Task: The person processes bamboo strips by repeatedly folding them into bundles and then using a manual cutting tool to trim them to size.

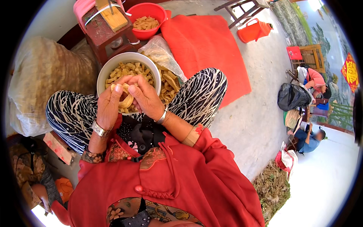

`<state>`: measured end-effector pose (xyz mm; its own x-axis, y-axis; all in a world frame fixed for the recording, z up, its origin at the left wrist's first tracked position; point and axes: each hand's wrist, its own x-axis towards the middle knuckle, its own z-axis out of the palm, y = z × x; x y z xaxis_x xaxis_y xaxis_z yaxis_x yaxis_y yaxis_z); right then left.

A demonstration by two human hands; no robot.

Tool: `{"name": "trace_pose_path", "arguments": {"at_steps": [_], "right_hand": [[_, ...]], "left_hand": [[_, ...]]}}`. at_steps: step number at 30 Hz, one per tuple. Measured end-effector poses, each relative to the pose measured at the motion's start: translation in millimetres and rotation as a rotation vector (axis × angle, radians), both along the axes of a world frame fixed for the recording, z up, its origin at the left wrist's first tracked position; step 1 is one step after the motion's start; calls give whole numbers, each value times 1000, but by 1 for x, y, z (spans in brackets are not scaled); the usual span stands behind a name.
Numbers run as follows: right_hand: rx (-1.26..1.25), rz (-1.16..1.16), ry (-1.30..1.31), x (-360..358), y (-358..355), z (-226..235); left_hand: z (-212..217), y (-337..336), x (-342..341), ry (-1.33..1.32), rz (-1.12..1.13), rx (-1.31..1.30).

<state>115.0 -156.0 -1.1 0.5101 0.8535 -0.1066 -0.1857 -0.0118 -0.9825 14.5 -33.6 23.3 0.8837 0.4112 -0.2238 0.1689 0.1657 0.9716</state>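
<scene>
Both my hands meet over a white tub [101, 80] between my knees, gripping a pale yellow, ribbon-like strip [127, 101] that is looped between the fingers. My left hand [109, 103] pinches its left side with thumb and fingers. On the other side, my right hand [148, 99] has its thumb and curled fingers closed on the same strip. Short, curled yellow-brown pieces [130, 69] fill much of the tub. Just right of it, longer strips of a similar kind [170, 86] lie by a clear plastic bag [159, 50]. My hands hide part of the tub's contents.
A small dark wooden stand [99, 36] and a red basin [155, 9] of pieces are beyond the tub. A big woven sack [49, 83] bulges at left. A red mat [206, 53] and red thermos [254, 32] lie ahead. Two people [308, 140] sit at far right.
</scene>
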Motion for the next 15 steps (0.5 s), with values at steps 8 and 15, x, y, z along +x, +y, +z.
{"name": "trace_pose_path", "arguments": {"at_steps": [8, 15], "right_hand": [[-50, -126, -410, 8, -4, -6], [-165, -187, -461, 9, -32, -5]], "left_hand": [[-14, 14, -2, -199, 40, -799], [-28, 37, -8, -331, 2, -1000]]}}
